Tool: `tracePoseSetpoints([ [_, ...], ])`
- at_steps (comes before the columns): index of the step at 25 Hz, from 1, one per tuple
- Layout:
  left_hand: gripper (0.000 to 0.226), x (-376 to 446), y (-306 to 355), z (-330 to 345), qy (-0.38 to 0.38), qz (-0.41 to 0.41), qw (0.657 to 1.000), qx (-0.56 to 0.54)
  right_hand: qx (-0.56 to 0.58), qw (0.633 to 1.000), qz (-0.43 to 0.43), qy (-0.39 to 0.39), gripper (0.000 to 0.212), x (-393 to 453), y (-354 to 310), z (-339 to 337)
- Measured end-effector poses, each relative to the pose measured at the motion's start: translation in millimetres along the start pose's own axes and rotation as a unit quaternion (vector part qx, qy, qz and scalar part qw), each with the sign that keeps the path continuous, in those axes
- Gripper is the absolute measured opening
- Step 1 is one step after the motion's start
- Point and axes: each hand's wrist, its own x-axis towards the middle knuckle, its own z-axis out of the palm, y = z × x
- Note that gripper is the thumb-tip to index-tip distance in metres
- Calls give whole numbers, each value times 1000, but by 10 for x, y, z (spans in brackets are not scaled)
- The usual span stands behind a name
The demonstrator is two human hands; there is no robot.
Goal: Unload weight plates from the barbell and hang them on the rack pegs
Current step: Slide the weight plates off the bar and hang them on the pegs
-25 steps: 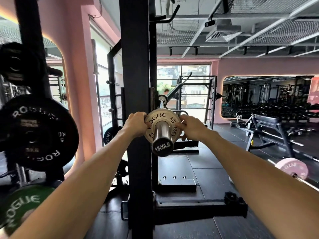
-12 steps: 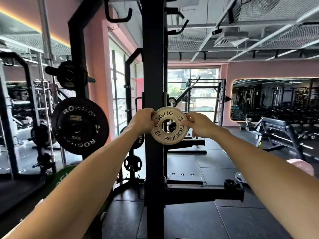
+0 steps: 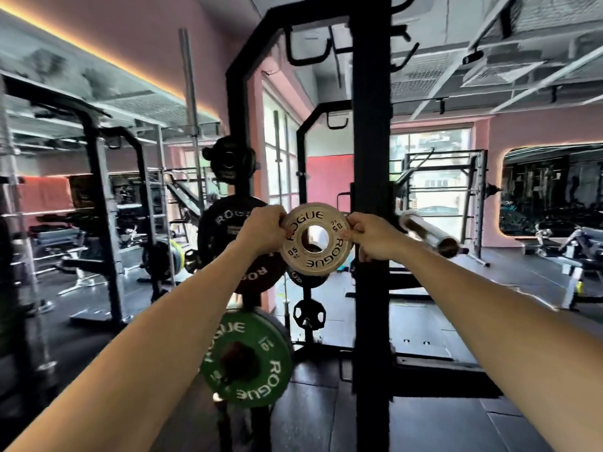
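A small beige 0.5 kg ROGUE plate [image 3: 316,240] is held upright in the air by its rim, my left hand [image 3: 263,230] on its left edge and my right hand [image 3: 368,235] on its right edge. Its centre hole is free. The bare steel barbell sleeve [image 3: 427,235] sticks out to the right of the black rack upright [image 3: 372,177]. On the rack's left side hang a large black ROGUE plate [image 3: 225,223], partly hidden by my left arm, a green 10 kg ROGUE plate [image 3: 257,360] below it, and a small black plate [image 3: 230,159] above.
Small black change plates [image 3: 308,316] hang on low pegs behind the held plate. A vertical bar [image 3: 192,93] stands behind the rack. More racks fill the left, and benches [image 3: 574,243] stand at the right on the dark rubber floor.
The plate has come off the barbell sleeve and moved left with both hands. My view has swung left, so the sleeve now lies to the right and the hanging plates are nearer the middle.
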Motion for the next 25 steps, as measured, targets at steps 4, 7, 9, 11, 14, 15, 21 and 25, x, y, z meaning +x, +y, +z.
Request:
tracePoseSetpoints([
  [4, 11, -130, -988, -587, 14, -16, 999, 44, 5, 999, -30, -25, 31, 443, -797, 740],
  [7, 18, -229, -1625, -950, 21, -52, 996, 62, 16, 998, -51, -44, 33, 745, -1334, 1250],
  [9, 18, -276, -2008, -1128, 23, -71, 995, 63, 18, 995, -71, -67, 25, 937, -1604, 1551],
  [11, 20, -297, -2403, -1295, 32, -98, 993, 64, 42, 990, -97, -91, 12, 1153, -1852, 1864],
  [14, 20, -255, -2914, -1446, 36, -119, 990, 67, 73, 986, -111, -103, 16, 1458, -2128, 2267],
  [15, 20, -233, -3043, -1469, 36, -123, 990, 67, 81, 984, -115, -107, 17, 1546, -2183, 2380],
  [21, 21, 234, -3942, -1329, 40, -131, 988, 64, 89, 982, -119, -114, 18, 2400, -2213, 3064],
  [25, 21, 748, -4359, -1135, 40, -110, 991, 65, 80, 985, -112, -104, 22, 2928, -2080, 3264],
])
